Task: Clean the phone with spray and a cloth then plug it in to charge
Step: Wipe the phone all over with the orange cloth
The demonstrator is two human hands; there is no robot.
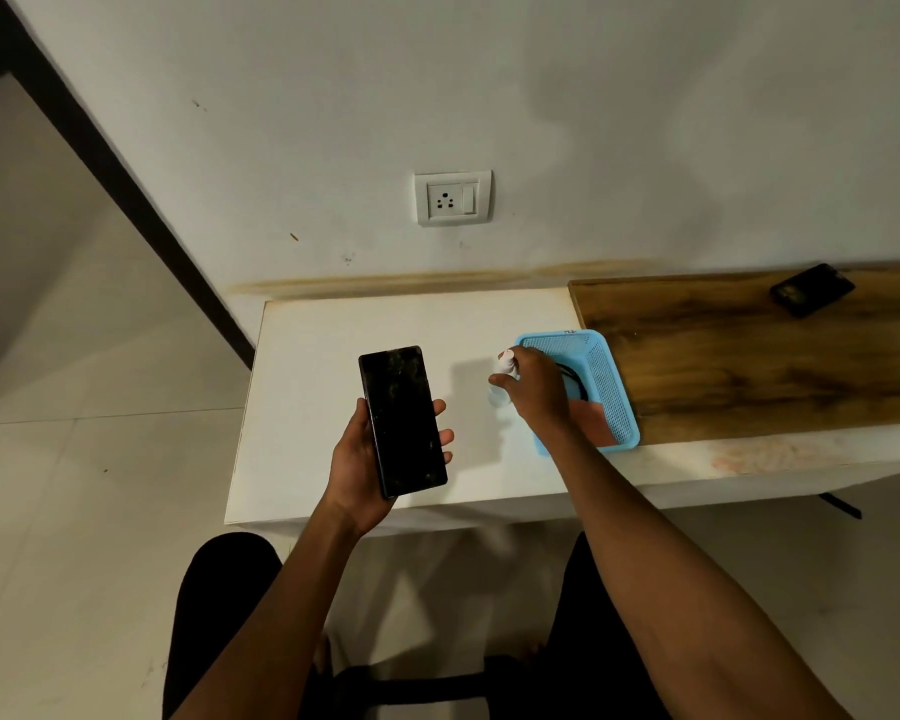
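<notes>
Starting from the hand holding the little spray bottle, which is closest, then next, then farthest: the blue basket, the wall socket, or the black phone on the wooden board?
From the right hand:
1. Blue basket, just beside it.
2. Wall socket, up on the wall.
3. Black phone on the wooden board, far right.

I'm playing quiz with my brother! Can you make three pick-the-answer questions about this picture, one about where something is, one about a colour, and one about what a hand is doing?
1. Where is the wall socket?
A. On the wall above the white table
B. On the floor
C. Inside the basket

2. What colour is the basket?
A. Red
B. Blue
C. Green

3. What is the left hand doing?
A. Resting flat on the table
B. Pressing the socket's switch
C. Holding the phone, screen up

Answers:
1 A, the socket sits on the white wall just above the table's back edge.
2 B, its mesh walls are light blue.
3 C, the fingers wrap around the dark phone, while the right hand grips the small spray bottle beside the basket.
</notes>
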